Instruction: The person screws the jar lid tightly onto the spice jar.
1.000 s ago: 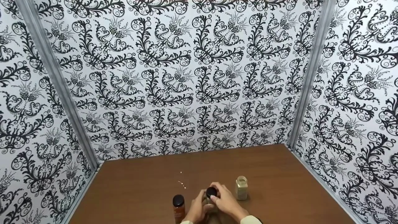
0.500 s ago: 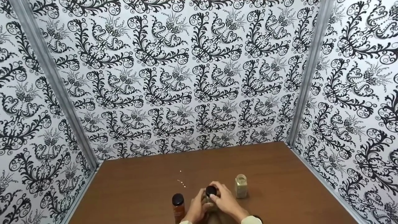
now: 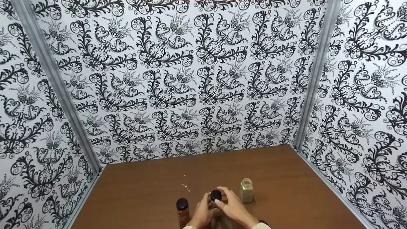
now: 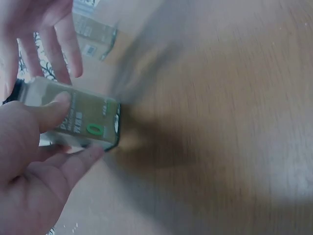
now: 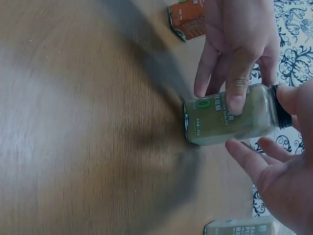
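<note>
A clear, square-sided spice jar of greenish-brown powder [image 5: 215,122] with a black screw cap [image 3: 216,195] is between both hands. My left hand [image 3: 202,213] grips its glass body, thumb across the printed label with a green "0", as the left wrist view shows. At the top, my right hand [image 3: 233,208] pinches the black cap with thumb and fingers. Its other fingers extend beside the glass in the right wrist view. The jar's base is close over the table, with shadows around it.
Left of the hands stands a black-capped jar of orange-red contents [image 3: 182,211]. To the right is an uncapped jar of pale powder [image 3: 246,193]. Small white crumbs [image 3: 186,187] lie on the brown table [image 3: 143,190]. Patterned panels [image 3: 203,79] enclose it.
Both hands stay on the jar in nearly the same place. The right hand's fingers have shifted slightly around the cap. The head view has tilted a little.
</note>
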Available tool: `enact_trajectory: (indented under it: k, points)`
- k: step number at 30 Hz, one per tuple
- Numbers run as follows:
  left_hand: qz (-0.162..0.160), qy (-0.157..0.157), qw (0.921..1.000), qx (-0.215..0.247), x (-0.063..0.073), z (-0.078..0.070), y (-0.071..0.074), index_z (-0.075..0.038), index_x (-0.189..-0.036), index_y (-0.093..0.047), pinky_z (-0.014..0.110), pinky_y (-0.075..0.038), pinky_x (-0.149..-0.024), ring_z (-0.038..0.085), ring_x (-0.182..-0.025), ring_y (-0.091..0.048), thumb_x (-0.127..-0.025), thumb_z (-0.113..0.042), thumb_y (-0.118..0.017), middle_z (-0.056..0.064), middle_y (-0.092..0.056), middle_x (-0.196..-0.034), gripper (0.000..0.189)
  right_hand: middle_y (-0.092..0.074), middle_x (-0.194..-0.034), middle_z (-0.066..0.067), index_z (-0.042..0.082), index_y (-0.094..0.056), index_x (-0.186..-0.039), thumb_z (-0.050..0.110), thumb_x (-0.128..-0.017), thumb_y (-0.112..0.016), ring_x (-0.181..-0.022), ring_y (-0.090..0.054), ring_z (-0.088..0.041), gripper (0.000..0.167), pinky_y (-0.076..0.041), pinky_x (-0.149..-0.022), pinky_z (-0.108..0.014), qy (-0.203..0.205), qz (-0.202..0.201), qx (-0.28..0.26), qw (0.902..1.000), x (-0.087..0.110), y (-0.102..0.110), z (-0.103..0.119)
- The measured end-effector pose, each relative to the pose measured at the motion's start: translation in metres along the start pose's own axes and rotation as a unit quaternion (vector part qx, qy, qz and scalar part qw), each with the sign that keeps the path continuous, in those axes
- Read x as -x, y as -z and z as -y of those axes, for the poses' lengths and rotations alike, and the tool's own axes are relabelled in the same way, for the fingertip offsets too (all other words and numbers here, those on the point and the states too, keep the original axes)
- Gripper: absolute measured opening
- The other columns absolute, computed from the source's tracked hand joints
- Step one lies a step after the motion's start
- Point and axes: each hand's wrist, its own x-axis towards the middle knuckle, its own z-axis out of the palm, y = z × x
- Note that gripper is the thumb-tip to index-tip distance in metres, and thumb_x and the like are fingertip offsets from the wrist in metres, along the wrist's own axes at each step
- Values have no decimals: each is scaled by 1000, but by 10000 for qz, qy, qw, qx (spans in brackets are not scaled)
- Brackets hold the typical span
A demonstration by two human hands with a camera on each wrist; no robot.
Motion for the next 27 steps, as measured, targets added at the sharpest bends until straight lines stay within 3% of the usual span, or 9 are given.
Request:
enact_trajectory:
  k: [2, 5, 10, 13, 17, 20, 24, 27]
  points:
    - [-24, 139, 9999, 45, -1, -5, -1, 1, -139, -46, 56, -51, -98, 45, -117, -64, -81, -8, -81, 31, -61, -132, 68, -62, -124, -22, 6, -51, -138, 23, -96, -67, -114, -61, -45, 48, -49, -94, -62, -24, -68, -8, 10000, 3, 4, 2]
    - [-196, 147, 9997, -62, -3, -13, -2, 4, -141, -42, 59, -50, -99, 47, -118, -62, -79, -9, -83, 36, -57, -134, 75, -64, -119, -23, 3, -54, -135, 20, -94, -68, -109, -64, -43, 46, -52, -91, -58, -36, -222, -33, 9997, 6, 13, 3]
    - [-646, -93, 9973, -341, -11, -33, 0, 4, -142, -44, 59, -49, -100, 49, -122, -58, -78, -9, -83, 37, -55, -136, 76, -68, -107, -15, 4, -61, -124, 15, -92, -68, -92, -68, -22, 35, -56, -74, -30, -34, -490, -6, 9988, 11, 32, 3]
    - [-930, -494, 9933, -471, -16, -47, -1, 2, -140, -49, 56, -48, -102, 45, -124, -57, -80, -12, -83, 29, -58, -136, 70, -69, -102, -10, 6, -65, -117, 11, -91, -68, -88, -66, -13, 27, -54, -73, -22, -8, -748, 153, 9971, 16, 45, 1]
    - [-1387, -1248, 9802, -659, -23, -61, -8, 0, -133, -57, 47, -52, -100, 35, -117, -64, -78, -13, -84, 17, -67, -125, 62, -71, -98, -8, 5, -67, -111, 7, -89, -68, -85, -65, -7, 23, -54, -76, -22, -82, -1091, 333, 9934, 21, 60, -7]
    - [-1503, -1507, 9751, -626, -27, -66, -16, 0, -129, -60, 43, -53, -98, 32, -113, -66, -77, -12, -85, 14, -70, -119, 59, -70, -97, -6, 5, -68, -111, 4, -88, -67, -85, -63, -5, 23, -53, -76, -21, -267, -1148, 323, 9925, 25, 66, -13]
    - [-1271, -1242, 9831, -443, -30, -65, -27, 0, -129, -60, 42, -53, -98, 34, -114, -66, -78, -14, -85, 14, -70, -120, 59, -70, -96, -6, 6, -69, -107, 2, -84, -68, -84, -61, -4, 24, -51, -75, -21, -369, -1174, 405, 9916, 31, 70, -20]
    - [-1059, -960, 9894, -257, -32, -61, -37, 1, -129, -60, 38, -56, -94, 35, -110, -67, -78, -15, -84, 14, -69, -119, 59, -68, -96, -5, 6, -68, -103, 3, -82, -69, -85, -61, -5, 21, -52, -76, -23, -206, -1130, 658, 9912, 37, 71, -27]
